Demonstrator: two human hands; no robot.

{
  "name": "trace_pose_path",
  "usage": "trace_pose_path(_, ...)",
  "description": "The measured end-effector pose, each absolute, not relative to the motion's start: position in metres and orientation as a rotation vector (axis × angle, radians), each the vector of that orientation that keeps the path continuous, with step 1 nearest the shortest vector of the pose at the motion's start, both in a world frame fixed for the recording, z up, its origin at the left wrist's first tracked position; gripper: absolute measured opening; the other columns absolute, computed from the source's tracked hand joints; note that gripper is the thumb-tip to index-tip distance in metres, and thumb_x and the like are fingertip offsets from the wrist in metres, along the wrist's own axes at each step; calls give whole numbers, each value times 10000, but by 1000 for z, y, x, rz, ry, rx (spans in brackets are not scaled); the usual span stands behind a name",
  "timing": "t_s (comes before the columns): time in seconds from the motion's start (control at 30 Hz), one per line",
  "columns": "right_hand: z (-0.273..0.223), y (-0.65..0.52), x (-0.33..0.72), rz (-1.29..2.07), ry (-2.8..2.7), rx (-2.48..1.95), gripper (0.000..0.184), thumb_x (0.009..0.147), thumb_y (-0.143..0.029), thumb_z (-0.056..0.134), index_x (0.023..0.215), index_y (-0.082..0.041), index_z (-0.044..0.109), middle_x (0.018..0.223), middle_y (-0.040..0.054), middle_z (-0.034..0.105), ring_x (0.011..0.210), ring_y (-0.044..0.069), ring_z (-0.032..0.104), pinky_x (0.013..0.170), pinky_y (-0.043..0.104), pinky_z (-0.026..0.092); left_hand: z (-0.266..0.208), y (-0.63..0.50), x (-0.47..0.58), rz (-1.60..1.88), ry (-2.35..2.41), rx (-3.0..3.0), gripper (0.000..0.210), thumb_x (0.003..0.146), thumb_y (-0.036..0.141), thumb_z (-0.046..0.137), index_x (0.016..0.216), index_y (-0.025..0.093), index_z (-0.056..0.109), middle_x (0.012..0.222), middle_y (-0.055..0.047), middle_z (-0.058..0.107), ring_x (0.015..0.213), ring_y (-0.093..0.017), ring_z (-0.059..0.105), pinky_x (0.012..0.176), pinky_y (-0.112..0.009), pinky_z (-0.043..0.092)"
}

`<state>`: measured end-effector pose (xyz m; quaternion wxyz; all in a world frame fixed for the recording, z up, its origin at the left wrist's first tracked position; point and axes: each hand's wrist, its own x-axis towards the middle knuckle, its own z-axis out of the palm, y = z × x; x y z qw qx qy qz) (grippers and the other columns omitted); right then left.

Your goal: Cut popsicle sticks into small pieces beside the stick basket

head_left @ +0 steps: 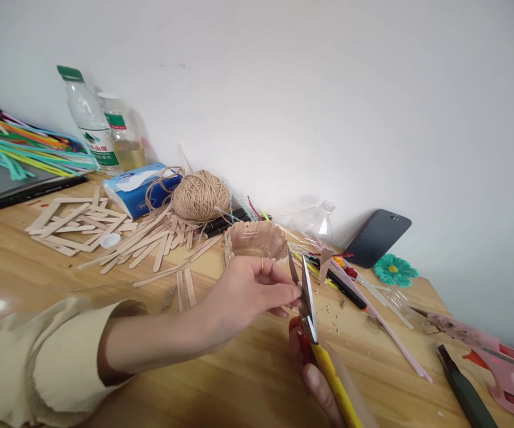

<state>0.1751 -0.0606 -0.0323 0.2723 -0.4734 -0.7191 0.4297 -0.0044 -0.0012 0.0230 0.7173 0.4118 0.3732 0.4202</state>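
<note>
My right hand [312, 374] grips a pair of scissors [334, 380] with yellow handles, the blades parted and pointing away from me. My left hand [257, 291] is closed in a pinch close against the blades. A small pale piece [300, 286] shows at its fingertips, between the blades; most of it is hidden by the fingers, so its kind is unclear. Just beyond my left hand stands a round, open basket [257, 238] with light brown walls and a glittery strand at its side. The left hand partly covers its front.
Craft sticks [158, 241] lie scattered on the left, near a twine ball [201, 196], a tissue pack [143, 187] and a water bottle [88, 119]. On the right are a phone [379, 238], a teal flower [394, 270], a pink glue gun [483, 351] and a dark-handled tool [466, 386].
</note>
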Motion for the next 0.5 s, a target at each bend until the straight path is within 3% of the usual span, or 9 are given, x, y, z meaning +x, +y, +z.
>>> trace_pose_path(0.5, -31, -60, 175, 1128, -1998, -1298, 231, 898, -327, 524, 1033, -148, 577, 958, 30, 616, 752, 156, 613, 648, 316, 519, 23, -2, -4, 930, 828, 900, 86, 674, 130, 665, 603, 131, 615, 590, 28, 632, 576, -54, 567, 559, -151, 459)
